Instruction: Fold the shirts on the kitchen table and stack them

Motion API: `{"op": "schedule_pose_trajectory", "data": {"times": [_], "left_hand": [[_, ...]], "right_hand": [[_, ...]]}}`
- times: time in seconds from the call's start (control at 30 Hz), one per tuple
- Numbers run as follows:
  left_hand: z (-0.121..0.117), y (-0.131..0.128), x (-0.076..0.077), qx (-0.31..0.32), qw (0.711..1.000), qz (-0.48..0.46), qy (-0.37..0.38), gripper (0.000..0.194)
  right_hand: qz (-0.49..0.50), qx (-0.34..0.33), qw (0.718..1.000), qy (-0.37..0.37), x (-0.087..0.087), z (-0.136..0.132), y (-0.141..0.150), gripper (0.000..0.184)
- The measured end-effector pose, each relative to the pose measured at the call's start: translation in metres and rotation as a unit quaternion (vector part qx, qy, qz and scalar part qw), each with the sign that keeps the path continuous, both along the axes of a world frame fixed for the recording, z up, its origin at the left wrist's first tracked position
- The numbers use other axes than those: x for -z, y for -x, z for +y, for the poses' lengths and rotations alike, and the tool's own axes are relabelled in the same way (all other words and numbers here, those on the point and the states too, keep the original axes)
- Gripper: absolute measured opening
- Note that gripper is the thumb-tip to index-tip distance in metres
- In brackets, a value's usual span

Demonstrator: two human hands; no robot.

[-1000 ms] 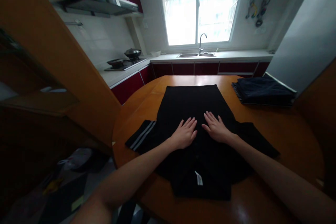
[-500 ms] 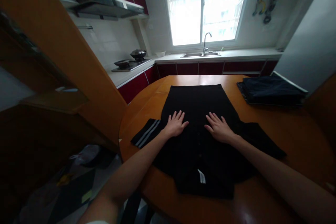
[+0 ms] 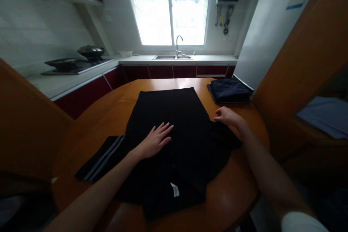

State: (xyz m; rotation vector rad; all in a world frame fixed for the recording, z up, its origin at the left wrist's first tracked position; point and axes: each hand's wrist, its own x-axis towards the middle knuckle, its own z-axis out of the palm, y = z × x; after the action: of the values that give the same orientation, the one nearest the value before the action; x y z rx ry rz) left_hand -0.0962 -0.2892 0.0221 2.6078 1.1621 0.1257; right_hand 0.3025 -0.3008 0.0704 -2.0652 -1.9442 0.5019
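The left hand (image 3: 154, 140) lies flat on the black shirt (image 3: 170, 107), with its fingers spread out and holding nothing. The right hand (image 3: 227, 116) has its fingers bent, just beside the top edge of the plain sleeve (image 3: 227, 136); I can't tell if it is pinching the cloth. The shirt is spread out on the wooden table (image 3: 108, 105), under the left hand and reaching over to the right hand. The striped sleeve (image 3: 101, 159), with two gray stripes, sticks out to the left of the left hand. A little white tag (image 3: 175, 190) is closer to the person than both hands. Past the right hand, near the table's far edge, sits a pile of dark folded clothes (image 3: 230, 90). Far beyond both hands is a sink (image 3: 165, 57).
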Motion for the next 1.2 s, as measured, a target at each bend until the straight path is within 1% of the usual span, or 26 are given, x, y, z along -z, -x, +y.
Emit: {"op": "schedule_pose_trajectory", "data": {"times": [0.1, 0.2, 0.3, 0.4, 0.6, 0.7, 0.8, 0.9, 0.93, 1.0, 1.07, 1.1, 1.13, 1.2], "left_hand": [[-0.002, 0.0, -0.001, 0.03, 0.999, 0.017, -0.009, 0.061], [-0.001, 0.001, 0.0, 0.034, 0.999, 0.02, -0.023, 0.059], [0.0, 0.002, 0.001, 0.035, 0.999, 0.02, -0.022, 0.058], [0.0, 0.002, 0.0, 0.036, 0.999, 0.022, -0.028, 0.058], [-0.001, 0.001, 0.0, 0.033, 0.998, 0.029, -0.044, 0.056], [-0.001, 0.0, 0.0, 0.032, 0.998, 0.031, -0.044, 0.055], [-0.001, 0.001, 0.001, 0.031, 0.998, 0.032, -0.036, 0.056], [-0.001, 0.001, 0.001, 0.03, 0.999, 0.029, -0.027, 0.057], [-0.001, 0.001, 0.001, 0.031, 0.999, 0.028, -0.027, 0.057], [-0.001, 0.001, 0.001, 0.034, 0.999, 0.025, -0.027, 0.057], [-0.001, 0.001, 0.001, 0.033, 0.999, 0.024, -0.028, 0.057], [-0.001, 0.001, 0.001, 0.032, 0.999, 0.024, -0.029, 0.057], [-0.001, 0.001, 0.002, 0.032, 0.999, 0.022, -0.03, 0.057], [-0.001, 0.001, 0.003, 0.032, 0.999, 0.019, -0.031, 0.057]], "right_hand": [[0.046, 0.021, 0.998, 0.027, 0.008, -0.005, -0.027, 0.031], [0.093, 0.031, 0.994, 0.057, 0.018, -0.007, -0.041, 0.033], [0.1, 0.029, 0.992, 0.072, 0.022, -0.005, -0.044, 0.024], [0.105, 0.025, 0.991, 0.083, 0.021, -0.003, -0.042, 0.015], [0.13, 0.029, 0.987, 0.085, 0.019, -0.007, -0.042, 0.01], [0.156, 0.037, 0.982, 0.099, 0.019, -0.01, -0.042, 0.009], [0.193, 0.058, 0.972, 0.121, 0.016, -0.012, -0.04, 0.011], [0.215, 0.071, 0.965, 0.131, 0.009, -0.016, -0.038, 0.016], [0.222, 0.072, 0.964, 0.129, 0.007, -0.018, -0.037, 0.02], [0.247, 0.068, 0.959, 0.118, 0.001, -0.021, -0.035, 0.033], [0.293, 0.054, 0.949, 0.104, -0.004, -0.023, -0.03, 0.048], [0.319, 0.046, 0.941, 0.101, -0.005, -0.023, -0.027, 0.052], [0.344, 0.038, 0.933, 0.098, -0.006, -0.023, -0.023, 0.053], [0.392, 0.033, 0.914, 0.093, -0.007, -0.021, -0.012, 0.043]]}}
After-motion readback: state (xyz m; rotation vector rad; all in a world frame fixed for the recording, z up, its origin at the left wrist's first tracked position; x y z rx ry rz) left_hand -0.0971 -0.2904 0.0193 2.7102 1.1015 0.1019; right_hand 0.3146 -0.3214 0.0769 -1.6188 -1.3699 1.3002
